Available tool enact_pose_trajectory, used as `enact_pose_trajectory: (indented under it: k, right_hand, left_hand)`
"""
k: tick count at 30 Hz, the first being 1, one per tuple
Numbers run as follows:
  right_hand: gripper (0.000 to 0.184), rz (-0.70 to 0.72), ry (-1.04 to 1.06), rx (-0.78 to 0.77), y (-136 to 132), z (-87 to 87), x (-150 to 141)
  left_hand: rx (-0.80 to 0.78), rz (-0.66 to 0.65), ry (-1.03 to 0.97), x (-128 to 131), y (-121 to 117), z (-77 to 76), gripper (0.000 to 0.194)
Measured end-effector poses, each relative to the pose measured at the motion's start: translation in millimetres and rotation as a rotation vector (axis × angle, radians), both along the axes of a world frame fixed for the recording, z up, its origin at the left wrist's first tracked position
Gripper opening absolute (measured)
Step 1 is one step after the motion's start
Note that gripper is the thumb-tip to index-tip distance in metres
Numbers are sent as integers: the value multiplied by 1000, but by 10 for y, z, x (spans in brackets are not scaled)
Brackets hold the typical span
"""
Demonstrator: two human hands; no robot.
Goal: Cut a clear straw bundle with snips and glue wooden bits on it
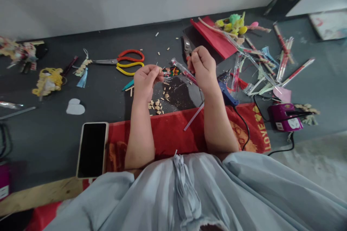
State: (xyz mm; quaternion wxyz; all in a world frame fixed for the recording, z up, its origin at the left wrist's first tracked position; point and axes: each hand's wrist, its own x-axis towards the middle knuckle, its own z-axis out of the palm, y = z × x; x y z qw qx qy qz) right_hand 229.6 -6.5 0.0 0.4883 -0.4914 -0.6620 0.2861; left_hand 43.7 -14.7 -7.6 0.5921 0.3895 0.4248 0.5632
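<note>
Above the grey table, my left hand is closed in a pinch on a small pale wooden piece, with a thin metal pin sticking up by it. My right hand is also closed, thumb against the bent fingers; anything between them is hidden or too small to name. Several thin metal pins lie just right of my left hand, beside a dark flowered strip. Small cut wooden pieces are heaped below. Pliers lie behind my right hand, and a blue glue gun is to its right.
Scissors with red and yellow handles lie left of my hands. A red towel runs along the front edge, with a phone at its left end. Wrapped sticks, a red folded sheet and a purple device are at the right.
</note>
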Motion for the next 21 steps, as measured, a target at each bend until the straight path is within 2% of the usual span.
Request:
enact_pose_trajectory:
  k: [3, 5, 10, 21]
  right_hand:
    - [43, -98, -127, -48, -31, 67, 2]
    - [40, -113, -180, -81, -37, 94, -12]
    - [25, -39, -210, -135, -26, 88, -52]
    - [13, 39, -275, -269, -27, 66, -99]
  left_hand:
    - [-33, 43, 6, 0, -4, 43, 22]
    - [-42, 52, 12, -1, -4, 56, 22]
    - [-4, 51, -36, -3, -2, 53, 20]
    - [-8, 48, 34, -7, 5, 35, 25]
